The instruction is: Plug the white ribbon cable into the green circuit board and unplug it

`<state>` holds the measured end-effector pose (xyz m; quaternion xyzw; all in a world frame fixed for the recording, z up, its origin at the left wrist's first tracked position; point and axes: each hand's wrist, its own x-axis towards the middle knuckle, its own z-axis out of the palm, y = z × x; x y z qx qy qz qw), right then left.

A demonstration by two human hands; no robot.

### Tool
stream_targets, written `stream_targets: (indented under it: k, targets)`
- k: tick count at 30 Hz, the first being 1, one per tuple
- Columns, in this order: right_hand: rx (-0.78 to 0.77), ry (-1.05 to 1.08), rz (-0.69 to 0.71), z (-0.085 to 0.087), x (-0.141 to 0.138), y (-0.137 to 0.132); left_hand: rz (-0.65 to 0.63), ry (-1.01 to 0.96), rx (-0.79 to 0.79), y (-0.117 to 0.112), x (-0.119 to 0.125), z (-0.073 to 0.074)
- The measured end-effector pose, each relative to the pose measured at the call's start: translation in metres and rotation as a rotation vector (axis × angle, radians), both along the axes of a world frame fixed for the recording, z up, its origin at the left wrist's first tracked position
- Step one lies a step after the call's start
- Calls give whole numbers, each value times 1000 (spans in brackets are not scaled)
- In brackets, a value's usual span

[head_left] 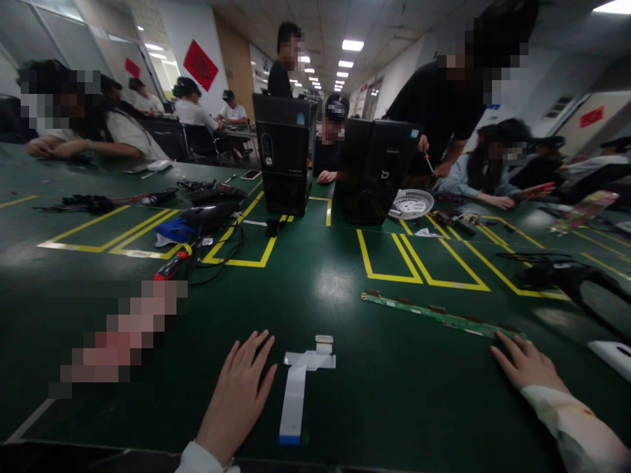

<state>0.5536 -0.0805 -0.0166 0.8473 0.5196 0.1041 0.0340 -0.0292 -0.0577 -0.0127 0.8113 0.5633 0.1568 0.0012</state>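
Note:
My left hand lies flat on the green table, fingers stretched forward, holding nothing. Just to its right is a white flat ribbon cable with a blue end and a small connector at its far end; a gap separates it from my thumb. On the right, my right hand rests with its fingers extended, the fingertips at the near right end of a long, narrow green circuit board. Whether the fingers press on the board or only touch its edge, I cannot tell. The board lies slantwise on the table.
Two black computer towers stand across the table. A red-and-black screwdriver handle lies left, partly blurred out, beside black cables. At right are a black curved object and a white round grille. Several people sit or stand around; one holds a screwdriver.

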Motion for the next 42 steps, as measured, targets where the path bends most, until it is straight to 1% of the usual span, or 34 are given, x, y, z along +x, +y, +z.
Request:
stream_targets:
  k: [2, 4, 6, 9, 13, 15, 18, 21, 23, 25, 26, 28, 31, 33, 35, 37, 39, 42]
  targets:
    - [-70, 46, 40, 5, -29, 17, -3, 1, 5, 0, 0, 0]
    - [-71, 41, 101, 9, -64, 33, -3, 8, 1, 0, 0, -1]
    - [-52, -11, 246, 12, -102, 47, 0, 14, -4, 1, -1, -2]
    - [-51, -18, 381, 16, -159, 62, -3, 13, -5, 1, -1, -2]
    - [-48, -11, 515, 18, -220, 70, -5, 2, 18, 0, 0, 1]
    - [-47, -6, 565, 18, -242, 68, -3, 9, 21, 0, 0, 2]
    - [-39, 5, 621, 18, -266, 62, -5, 21, 12, 0, 0, 2]
    - [-45, 3, 654, 22, -278, 56, -4, 23, 3, 0, 0, 1]
    - [-50, -1, 662, 27, -278, 54, -2, 24, -2, 0, 0, 2]
    - [-25, 8, 690, 34, -273, 56, -1, 25, -6, 0, 1, 3]
    - [-1, 21, 728, 36, -269, 58, -1, 25, -8, 0, 1, 3]
    - [47, 69, 849, 38, -259, 64, 0, 21, -9, 1, 1, 3]
    - [89, 178, 1021, 29, -249, 73, -3, 4, -2, 1, 1, 2]
    - [99, 239, 1062, 17, -247, 77, -17, -27, 5, 1, 2, 1]
    - [94, 279, 1068, 6, -248, 78, -52, -67, 4, -1, 5, 3]
    - [78, 306, 1062, -1, -251, 78, -112, -101, 3, -3, 12, 7]
    - [65, 325, 1053, -3, -255, 76, -189, -111, 9, -5, 24, 12]
    - [50, 337, 1050, -1, -260, 72, -296, -86, 24, -8, 46, 19]
